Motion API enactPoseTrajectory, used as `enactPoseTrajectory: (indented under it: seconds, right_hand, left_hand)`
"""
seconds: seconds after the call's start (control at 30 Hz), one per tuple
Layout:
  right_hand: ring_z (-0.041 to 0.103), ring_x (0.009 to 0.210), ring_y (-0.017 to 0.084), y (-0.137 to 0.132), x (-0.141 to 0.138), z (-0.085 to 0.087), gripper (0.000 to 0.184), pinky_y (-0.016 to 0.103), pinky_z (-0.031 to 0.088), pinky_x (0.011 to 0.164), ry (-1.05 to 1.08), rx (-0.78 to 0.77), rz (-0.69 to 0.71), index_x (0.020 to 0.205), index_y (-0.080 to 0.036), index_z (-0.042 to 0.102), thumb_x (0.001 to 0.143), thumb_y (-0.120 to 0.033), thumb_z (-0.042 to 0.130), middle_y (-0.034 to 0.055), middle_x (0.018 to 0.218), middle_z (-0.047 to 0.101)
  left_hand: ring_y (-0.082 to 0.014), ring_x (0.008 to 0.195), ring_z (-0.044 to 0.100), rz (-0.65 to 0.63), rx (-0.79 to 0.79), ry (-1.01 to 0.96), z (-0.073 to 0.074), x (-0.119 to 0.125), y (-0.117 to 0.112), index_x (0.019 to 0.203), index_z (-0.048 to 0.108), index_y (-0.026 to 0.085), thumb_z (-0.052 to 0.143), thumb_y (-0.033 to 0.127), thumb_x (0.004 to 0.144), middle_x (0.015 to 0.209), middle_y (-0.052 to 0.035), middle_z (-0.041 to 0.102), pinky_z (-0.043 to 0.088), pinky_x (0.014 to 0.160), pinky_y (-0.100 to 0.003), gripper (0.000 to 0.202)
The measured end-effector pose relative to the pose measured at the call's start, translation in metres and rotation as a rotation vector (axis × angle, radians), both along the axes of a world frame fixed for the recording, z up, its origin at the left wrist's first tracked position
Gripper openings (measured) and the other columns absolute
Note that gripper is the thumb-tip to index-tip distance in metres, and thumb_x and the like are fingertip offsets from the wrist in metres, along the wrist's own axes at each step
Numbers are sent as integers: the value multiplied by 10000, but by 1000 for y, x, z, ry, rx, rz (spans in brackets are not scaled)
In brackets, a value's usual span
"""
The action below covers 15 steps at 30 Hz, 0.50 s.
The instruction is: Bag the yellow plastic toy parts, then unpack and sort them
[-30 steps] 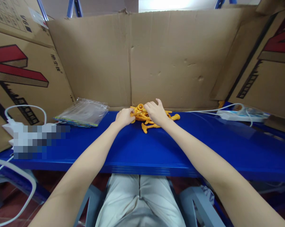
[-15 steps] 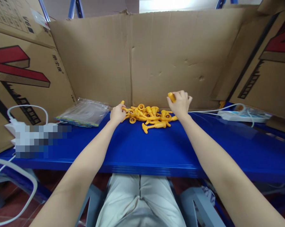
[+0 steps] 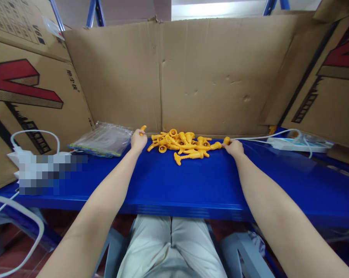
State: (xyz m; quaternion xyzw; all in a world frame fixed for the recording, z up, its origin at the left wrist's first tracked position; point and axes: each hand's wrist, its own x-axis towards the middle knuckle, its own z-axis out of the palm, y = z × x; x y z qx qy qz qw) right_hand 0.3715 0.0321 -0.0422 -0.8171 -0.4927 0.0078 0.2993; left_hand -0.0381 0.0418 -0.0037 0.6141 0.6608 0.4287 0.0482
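Observation:
A pile of yellow plastic pieces (image 3: 188,146) lies on the blue tabletop (image 3: 180,185) between my hands. Some have cup-shaped ends with dark round openings. One in front (image 3: 191,155) has a T-shaped end and a spiral shaft. My left hand (image 3: 138,141), just left of the pile, is closed on a yellow plastic piece (image 3: 143,128) whose tip sticks up past the fingers. To the right of the pile, low over the table, my right hand (image 3: 235,148) grips another yellow plastic piece (image 3: 227,140). My fingers hide most of both held pieces.
Clear plastic bags (image 3: 104,139) are stacked at the left. A cardboard sheet (image 3: 220,73) stands behind the pile, with a printed carton (image 3: 26,96) on the left. White power strips with cables sit on both sides, the right one (image 3: 300,144) near the cardboard.
My right hand has come down and moved right with its yellow piece, to beside the pile. My left hand has shifted slightly left, off the pile's edge, still holding its piece.

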Motion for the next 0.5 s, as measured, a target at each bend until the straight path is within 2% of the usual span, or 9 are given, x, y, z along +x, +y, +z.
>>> enactPoseTrajectory:
  seconds: [0.1, 0.3, 0.5]
  right_hand:
    - [629, 961, 262, 4, 4, -4, 252, 298, 450, 723, 28, -18, 3, 965, -128, 695, 795, -305, 640, 142, 1012, 688]
    - [603, 1062, 294, 8, 4, -1, 284, 344, 455, 824, 64, -76, -42, 996, -135, 709, 826, -342, 617, 162, 1096, 670]
    - [544, 1165, 309, 20, -1, 4, 370, 419, 399, 942, 103, -114, -111, 1110, -188, 683, 806, -395, 641, 158, 1208, 622]
  left_hand:
    - [-229, 945, 639, 120, 38, 13, -1, 1, -2, 937, 557, 218, 478, 121, 751, 1017, -77, 674, 494, 779, -335, 224]
    - [-252, 1023, 618, 100, 15, 76, 1, 5, -9, 1037, 570, 211, 478, 52, 699, 1020, -72, 670, 476, 853, -360, 385]
    - [-288, 1092, 597, 99, -54, 98, -2, 3, -9, 1097, 581, 168, 528, 0, 645, 1120, -125, 652, 471, 903, -380, 486]
